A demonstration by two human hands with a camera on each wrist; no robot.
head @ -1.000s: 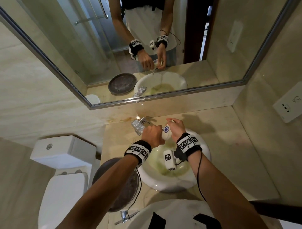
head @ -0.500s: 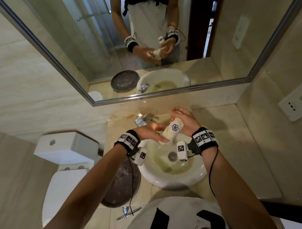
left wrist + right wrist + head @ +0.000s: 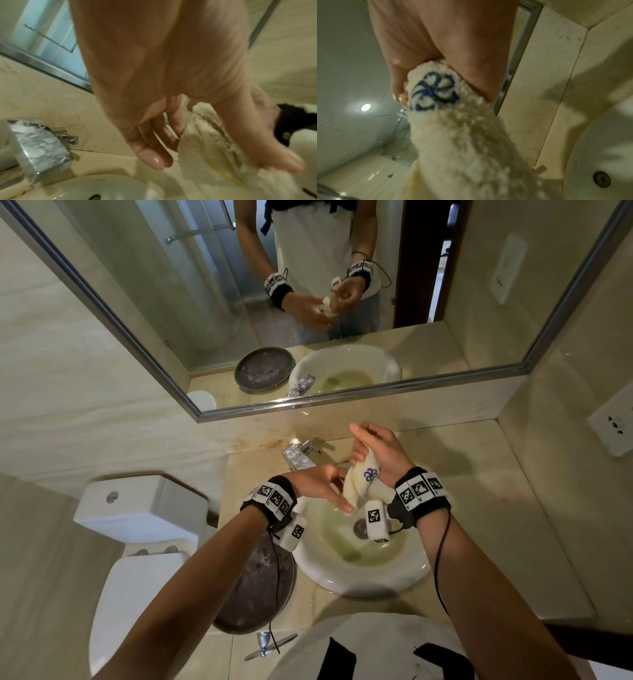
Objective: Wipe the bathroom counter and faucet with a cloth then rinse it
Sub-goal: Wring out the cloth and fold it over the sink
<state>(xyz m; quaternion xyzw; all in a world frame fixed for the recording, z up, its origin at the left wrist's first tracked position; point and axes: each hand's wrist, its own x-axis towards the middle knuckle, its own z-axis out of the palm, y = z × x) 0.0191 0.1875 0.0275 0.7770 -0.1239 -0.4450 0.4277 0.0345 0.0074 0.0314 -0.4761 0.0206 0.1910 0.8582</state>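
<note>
A cream cloth [image 3: 363,479] with a blue flower mark hangs twisted above the white basin [image 3: 363,585]. My right hand [image 3: 359,445] grips its upper end, fingers curled round it [image 3: 399,81]. My left hand [image 3: 330,487] reaches in from the left with fairly straight fingers [image 3: 154,155]. Its thumb [image 3: 257,142] lies along the cloth's lower end [image 3: 214,155]. The chrome faucet [image 3: 299,455] stands behind the basin's left side, spotted with foam or drops [image 3: 37,146], and no water runs from it. Beige counter [image 3: 472,508] surrounds the basin.
A dark round tray [image 3: 253,587] sits on the counter left of the basin. A white toilet [image 3: 137,577] is further left. The mirror [image 3: 308,302] hangs on the wall behind the faucet. A wall socket [image 3: 613,426] is at the right, and a metal piece [image 3: 267,645] lies by the front edge.
Both hands moved from beside the faucet spout to higher above the basin. My left hand went from a fist round the cloth to straightened fingers. The cloth now hangs longer from my right hand.
</note>
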